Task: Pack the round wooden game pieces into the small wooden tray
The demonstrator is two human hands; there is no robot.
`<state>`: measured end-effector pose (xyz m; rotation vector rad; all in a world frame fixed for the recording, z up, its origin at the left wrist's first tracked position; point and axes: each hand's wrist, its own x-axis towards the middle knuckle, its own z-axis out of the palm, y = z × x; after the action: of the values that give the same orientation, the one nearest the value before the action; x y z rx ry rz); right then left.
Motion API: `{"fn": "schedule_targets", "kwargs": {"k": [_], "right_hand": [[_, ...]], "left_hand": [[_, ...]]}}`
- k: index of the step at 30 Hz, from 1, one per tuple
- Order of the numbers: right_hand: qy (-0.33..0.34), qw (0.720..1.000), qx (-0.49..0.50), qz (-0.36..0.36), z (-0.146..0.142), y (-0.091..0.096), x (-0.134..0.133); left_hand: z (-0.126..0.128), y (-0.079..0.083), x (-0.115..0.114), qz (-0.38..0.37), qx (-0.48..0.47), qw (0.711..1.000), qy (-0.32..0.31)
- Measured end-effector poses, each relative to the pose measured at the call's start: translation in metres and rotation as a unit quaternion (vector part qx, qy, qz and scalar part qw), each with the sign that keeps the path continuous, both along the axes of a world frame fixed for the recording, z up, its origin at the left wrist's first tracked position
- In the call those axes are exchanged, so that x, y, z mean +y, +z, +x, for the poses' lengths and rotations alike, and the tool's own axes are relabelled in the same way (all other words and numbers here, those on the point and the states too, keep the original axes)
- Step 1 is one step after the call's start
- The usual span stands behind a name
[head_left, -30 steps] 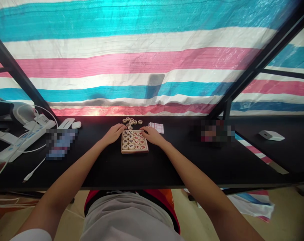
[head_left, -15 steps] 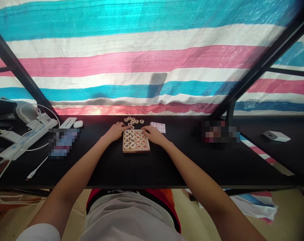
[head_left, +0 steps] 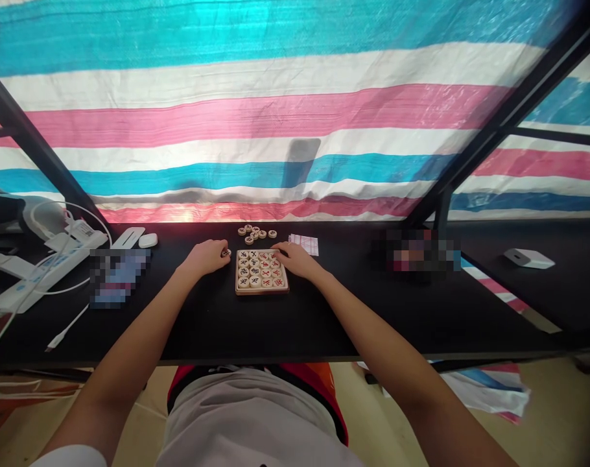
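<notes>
A square wooden box [head_left: 262, 293] in the middle of the black desk holds rows of round Chinese chess pieces, black characters on the left and red ones on the right. My left hand [head_left: 208, 257] is closed left of the box, its fingertips on a single Chinese chess piece [head_left: 226, 253] close to the desk. My right hand [head_left: 297, 261] grips the box's far right corner, fingers curled at the edge beside the red pieces. Several loose Chinese chess pieces [head_left: 255, 234] lie behind the box.
A folded checked paper [head_left: 303, 244] lies behind my right hand. To the left are a blurred phone-like object [head_left: 120, 279], a white power strip [head_left: 47, 269] with cables, and a small white case [head_left: 148, 240]. A blurred object [head_left: 416, 251] and a white adapter [head_left: 529, 259] are on the right.
My left hand has moved left from the box's far left corner, drawing one piece away from the loose ones. The right hand stays at the box. The view has shifted slightly.
</notes>
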<state>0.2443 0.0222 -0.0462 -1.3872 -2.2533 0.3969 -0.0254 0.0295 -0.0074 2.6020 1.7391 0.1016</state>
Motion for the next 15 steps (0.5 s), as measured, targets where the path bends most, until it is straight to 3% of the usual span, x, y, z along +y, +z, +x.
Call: {"fn": "schedule_targets", "kwargs": {"k": [4, 9, 15], "right_hand": [[0.003, 1.0, 0.0, 0.005, 0.0, -0.001, 0.001], [0.003, 1.0, -0.004, 0.011, -0.001, 0.001, -0.001], [0.018, 1.0, 0.002, 0.02, -0.004, 0.002, -0.003]], "left_hand": [[0.002, -0.001, 0.002, -0.013, -0.002, 1.0, 0.013], [0.002, 0.0, 0.0, 0.026, -0.033, 0.999, -0.003], [0.027, 0.003, -0.014, 0.064, -0.205, 0.971, -0.11]]}}
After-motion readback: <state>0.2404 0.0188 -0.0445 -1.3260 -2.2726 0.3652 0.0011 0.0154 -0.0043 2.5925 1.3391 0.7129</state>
